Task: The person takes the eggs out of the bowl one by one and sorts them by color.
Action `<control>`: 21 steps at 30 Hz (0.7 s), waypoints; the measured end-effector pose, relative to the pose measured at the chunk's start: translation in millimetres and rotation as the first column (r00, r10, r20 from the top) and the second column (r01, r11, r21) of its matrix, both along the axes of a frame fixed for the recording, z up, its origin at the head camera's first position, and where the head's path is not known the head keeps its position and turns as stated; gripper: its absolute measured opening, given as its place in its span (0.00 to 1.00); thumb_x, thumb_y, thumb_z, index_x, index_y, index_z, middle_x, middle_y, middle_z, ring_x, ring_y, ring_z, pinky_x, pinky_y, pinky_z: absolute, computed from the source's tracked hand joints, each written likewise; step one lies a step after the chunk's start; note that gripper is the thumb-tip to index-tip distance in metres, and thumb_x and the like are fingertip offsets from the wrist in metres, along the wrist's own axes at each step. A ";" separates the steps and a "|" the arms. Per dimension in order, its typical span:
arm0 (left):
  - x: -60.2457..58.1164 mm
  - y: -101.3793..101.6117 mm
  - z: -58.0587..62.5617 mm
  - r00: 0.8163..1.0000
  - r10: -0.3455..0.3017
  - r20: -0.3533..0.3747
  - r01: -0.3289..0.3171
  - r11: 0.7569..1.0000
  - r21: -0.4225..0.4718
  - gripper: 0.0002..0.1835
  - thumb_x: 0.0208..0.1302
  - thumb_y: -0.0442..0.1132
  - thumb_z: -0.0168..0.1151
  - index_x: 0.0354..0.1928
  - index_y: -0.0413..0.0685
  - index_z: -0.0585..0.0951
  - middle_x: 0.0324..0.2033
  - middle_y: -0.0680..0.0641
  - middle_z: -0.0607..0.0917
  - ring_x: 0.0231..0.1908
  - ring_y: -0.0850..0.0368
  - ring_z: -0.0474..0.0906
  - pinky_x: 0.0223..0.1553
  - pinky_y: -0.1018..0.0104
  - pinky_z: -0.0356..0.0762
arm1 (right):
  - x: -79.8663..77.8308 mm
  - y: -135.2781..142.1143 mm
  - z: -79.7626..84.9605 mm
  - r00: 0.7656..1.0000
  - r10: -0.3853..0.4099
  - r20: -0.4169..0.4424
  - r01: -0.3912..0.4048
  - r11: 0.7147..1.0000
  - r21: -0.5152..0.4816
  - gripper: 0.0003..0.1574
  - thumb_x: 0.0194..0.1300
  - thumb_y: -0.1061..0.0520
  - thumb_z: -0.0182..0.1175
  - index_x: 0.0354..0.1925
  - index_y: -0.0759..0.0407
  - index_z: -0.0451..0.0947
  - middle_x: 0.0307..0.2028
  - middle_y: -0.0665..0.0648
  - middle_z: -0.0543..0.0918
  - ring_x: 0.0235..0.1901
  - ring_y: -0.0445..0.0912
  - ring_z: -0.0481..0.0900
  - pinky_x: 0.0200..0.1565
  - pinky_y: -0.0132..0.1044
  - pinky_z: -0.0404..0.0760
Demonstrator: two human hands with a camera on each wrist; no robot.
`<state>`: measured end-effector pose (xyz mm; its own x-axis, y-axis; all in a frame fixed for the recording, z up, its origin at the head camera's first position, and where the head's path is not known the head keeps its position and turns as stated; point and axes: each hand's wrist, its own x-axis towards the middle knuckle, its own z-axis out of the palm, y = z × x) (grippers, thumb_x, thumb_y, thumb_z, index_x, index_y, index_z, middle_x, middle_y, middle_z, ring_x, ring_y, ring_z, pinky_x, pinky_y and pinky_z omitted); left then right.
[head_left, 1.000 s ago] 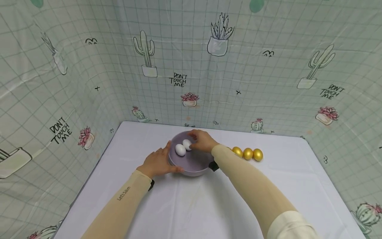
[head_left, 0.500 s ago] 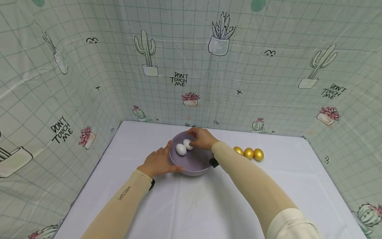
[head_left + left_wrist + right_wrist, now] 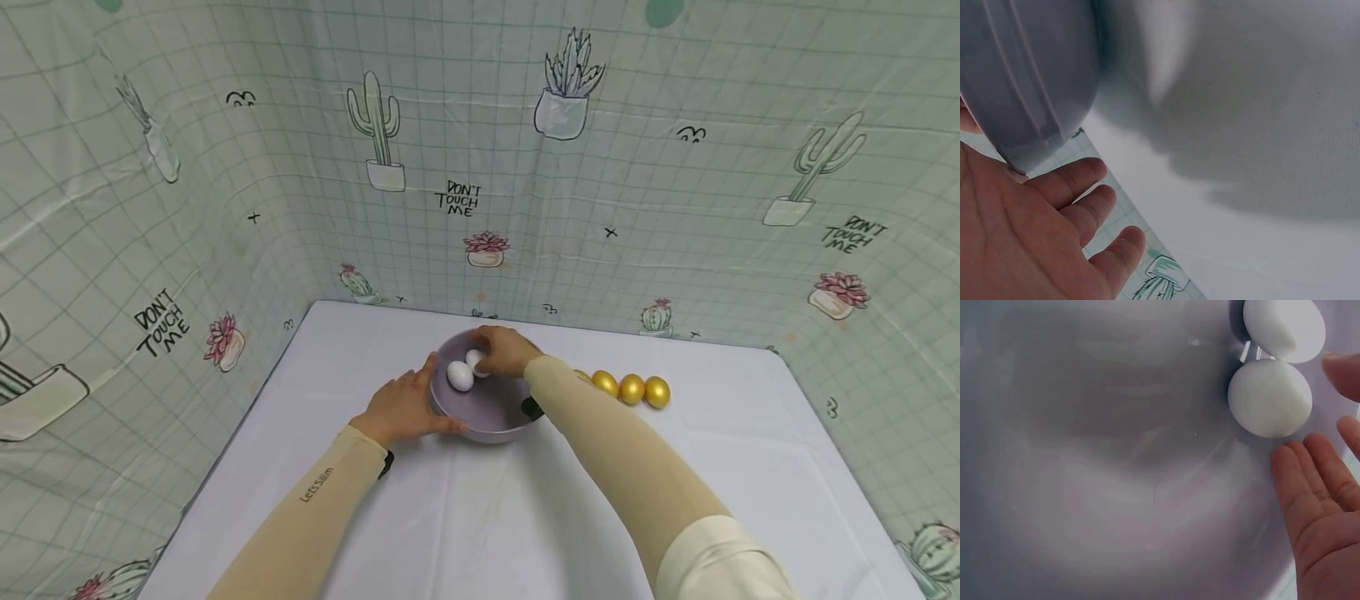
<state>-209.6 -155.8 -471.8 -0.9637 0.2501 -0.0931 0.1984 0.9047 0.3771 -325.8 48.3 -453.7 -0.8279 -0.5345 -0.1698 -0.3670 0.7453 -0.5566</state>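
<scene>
A purple bowl [image 3: 484, 412] stands on the white-covered table. Two white eggs, one nearer [image 3: 460, 376] and one farther [image 3: 476, 362], lie together by its left wall. My left hand [image 3: 400, 408] rests against the bowl's left side, thumb and fingers spread along the rim. In the left wrist view, three of its fingers [image 3: 1094, 209] extend loosely outside the bowl. My right hand [image 3: 506, 352] reaches inside. The right wrist view shows its extended fingers [image 3: 1307, 465] and its thumb close beside the eggs, with nothing gripped.
Several gold eggs [image 3: 632, 388] sit in a row on the table [image 3: 675, 467], right of the bowl; my right sleeve covers part of the row. A cactus-print curtain [image 3: 495, 167] walls the back and sides.
My right hand has shifted slightly within the bowl, close by the white eggs. The left hand keeps its place at the rim. The head view has drifted a little.
</scene>
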 end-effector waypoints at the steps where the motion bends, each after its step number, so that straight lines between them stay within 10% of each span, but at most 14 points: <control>1: 0.1 0.1 0.1 1.000 -0.002 0.000 0.002 1.000 0.001 0.73 0.42 0.82 0.63 0.79 0.42 0.46 0.66 0.30 0.70 0.63 0.34 0.69 0.60 0.44 0.69 | -0.2 -0.5 -1.4 1.000 0.000 -0.004 0.000 1.000 0.014 0.37 0.61 0.59 0.69 0.68 0.58 0.71 0.61 0.57 0.78 0.60 0.49 0.75 0.61 0.44 0.71; 21: 0.9 0.2 1.2 1.000 -0.008 -0.006 0.008 1.000 -0.015 0.73 0.43 0.81 0.64 0.79 0.41 0.46 0.66 0.29 0.70 0.64 0.34 0.69 0.60 0.44 0.69 | -1.0 -9.1 -12.0 0.995 0.092 -0.025 -0.088 0.989 0.120 0.34 0.58 0.64 0.70 0.63 0.57 0.76 0.60 0.55 0.79 0.60 0.50 0.75 0.61 0.42 0.72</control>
<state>-208.7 -155.6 -470.6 -0.9623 0.2564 -0.0908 0.2079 0.9086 0.3623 -326.8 39.2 -465.7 -0.7831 -0.5845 -0.2122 -0.4508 0.7687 -0.4537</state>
